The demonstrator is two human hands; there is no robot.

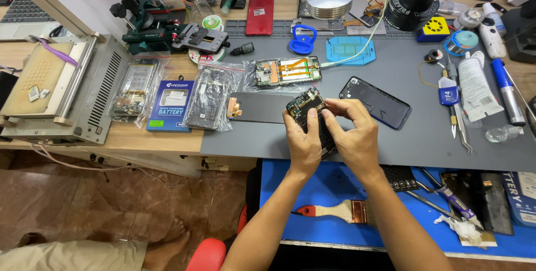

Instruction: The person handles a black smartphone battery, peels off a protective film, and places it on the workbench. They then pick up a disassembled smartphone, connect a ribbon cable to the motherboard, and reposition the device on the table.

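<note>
Bare circuitry faces up on the opened phone (309, 112), gripped by both the left hand (302, 144) and right hand (353, 132) above the counter (424, 137) edge. A slip could drop it; behind, the black back cover (377, 102) lies close.

An opened smartphone (309, 112) with its back off, dark circuitry and green board exposed, is held tilted above the tabletop's (413, 137) near edge, near the middle.
</note>
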